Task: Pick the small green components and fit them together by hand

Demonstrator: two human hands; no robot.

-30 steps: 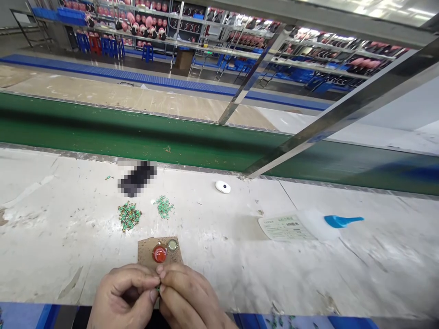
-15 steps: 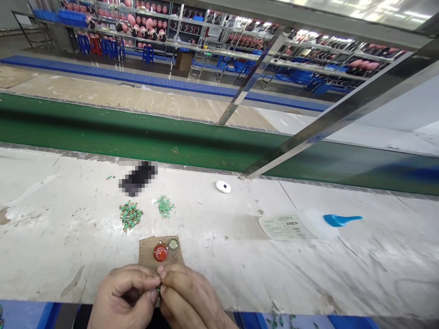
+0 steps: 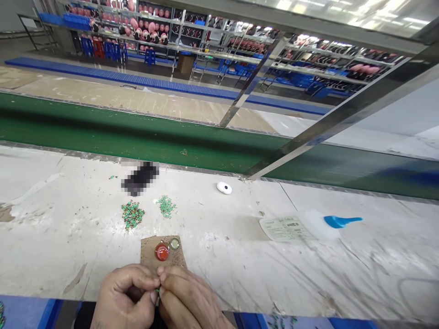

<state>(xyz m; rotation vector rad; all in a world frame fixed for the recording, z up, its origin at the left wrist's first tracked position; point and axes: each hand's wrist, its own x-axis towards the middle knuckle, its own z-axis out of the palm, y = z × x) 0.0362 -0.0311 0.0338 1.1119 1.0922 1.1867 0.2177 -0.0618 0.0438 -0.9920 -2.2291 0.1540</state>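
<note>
At the near edge, a blue tray (image 3: 50,314) is seen at the left and another blue tray (image 3: 244,321) right of the hands, with green pieces lying in each. Between them, over the edge of the pale worktable (image 3: 219,269), the left hand (image 3: 125,297) and the right hand (image 3: 190,297) are brought together. A small green piece (image 3: 157,289), mostly hidden by the fingers, is held at the point where the fingertips meet: it is pinched by the left thumb and forefinger, and the bent right fingers are closed on it from the other side. Just beyond the hands, a speckled piece of cardboard (image 3: 148,258) is laid flat, partly covered by them; on it a red round object (image 3: 162,251) and a crimped bottle cap (image 3: 174,243) are set side by side. Farther off, a pile of green and gold pieces (image 3: 133,214) is spread beside a pile of finer green pieces (image 3: 166,206). Well to the right, a translucent bottle (image 3: 284,228) with a blue nozzle (image 3: 338,221) is laid on its side. Behind the piles, a dark item (image 3: 140,178) is blurred into blocks, and a white oval device (image 3: 224,188) is placed to its right. The table is bordered by a green belt (image 3: 137,137); beyond it, blue stools (image 3: 149,56) and loaded shelves (image 3: 154,27) are seen.
</note>
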